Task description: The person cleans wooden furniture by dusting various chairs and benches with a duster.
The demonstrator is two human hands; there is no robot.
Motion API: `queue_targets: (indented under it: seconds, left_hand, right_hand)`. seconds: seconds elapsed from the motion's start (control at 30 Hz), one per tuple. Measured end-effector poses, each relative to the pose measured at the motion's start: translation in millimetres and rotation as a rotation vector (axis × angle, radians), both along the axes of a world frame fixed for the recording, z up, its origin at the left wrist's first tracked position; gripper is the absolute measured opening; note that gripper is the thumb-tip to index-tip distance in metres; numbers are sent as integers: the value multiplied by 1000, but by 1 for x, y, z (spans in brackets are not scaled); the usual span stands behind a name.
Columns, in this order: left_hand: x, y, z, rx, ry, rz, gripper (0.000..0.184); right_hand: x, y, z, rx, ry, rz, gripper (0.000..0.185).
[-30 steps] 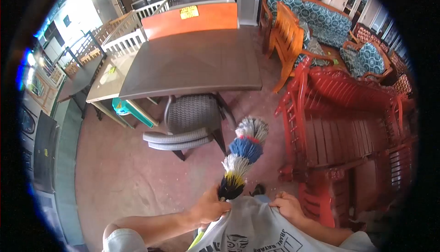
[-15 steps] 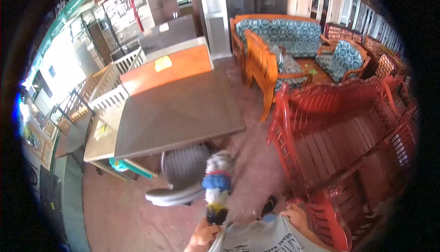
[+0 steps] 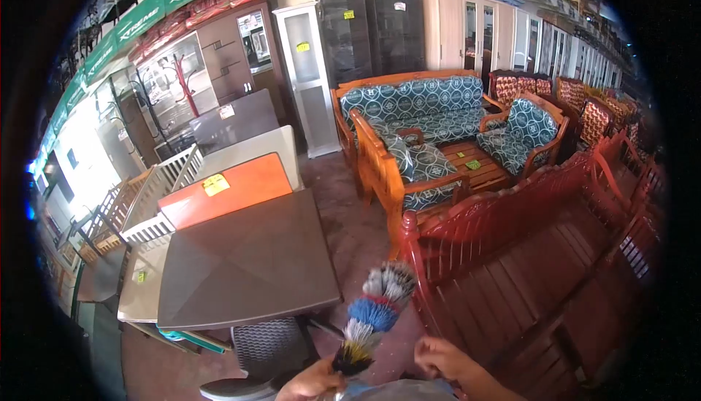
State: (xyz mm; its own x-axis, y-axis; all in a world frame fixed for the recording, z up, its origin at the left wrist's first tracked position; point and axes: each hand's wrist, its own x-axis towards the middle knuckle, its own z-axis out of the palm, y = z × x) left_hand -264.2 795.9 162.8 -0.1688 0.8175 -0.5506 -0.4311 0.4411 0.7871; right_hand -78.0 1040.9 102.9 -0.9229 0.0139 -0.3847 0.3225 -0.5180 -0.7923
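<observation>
A feather-style duster (image 3: 372, 315) with grey, red, blue, white, yellow and black bands points forward and up from the bottom of the view. My left hand (image 3: 314, 380) is closed at its lower end; the handle itself is hidden. To the right, my right hand (image 3: 442, 359) has its fingers curled in, and nothing shows in them. A bit of grey shirt (image 3: 398, 390) lies between the two hands. The duster's tip is near the end of a dark red wooden bench (image 3: 511, 255).
On the left stand a brown table (image 3: 244, 262), a dark woven chair (image 3: 270, 350) and an orange panel (image 3: 226, 189). Ahead is a wooden sofa (image 3: 431, 105) with teal patterned cushions, beside a matching armchair (image 3: 529, 131). Tall cabinets (image 3: 394, 29) line the back.
My view has lifted and turned, showing more of the back. The duster now tilts right, toward the red bench. My right hand has let go of the grey shirt.
</observation>
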Motion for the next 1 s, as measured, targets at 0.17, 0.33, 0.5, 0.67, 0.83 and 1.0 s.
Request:
queue_targets:
  seconds: [0.17,0.33,0.5,0.67,0.83,1.0]
  left_hand:
    - [-68,99,-44,96,146,301,30]
    - [-144,208,-70,259,103,500,11]
    - [-207,292,-64,362,-9,616,9]
    - [-232,369,-75,425,-299,697,23]
    - [-263,421,-107,440,-5,277,30]
    - [-329,427,-116,258,281,210,33]
  right_hand:
    - [-77,62,-14,140,48,-265,11]
    - [-175,79,-36,165,70,-209,16]
    - [-251,120,-24,440,86,-309,17]
    - [-285,154,1,268,-8,-481,18]
    - [-301,218,-14,809,-43,-557,33]
    - [-336,310,-44,1427,-60,-568,26]
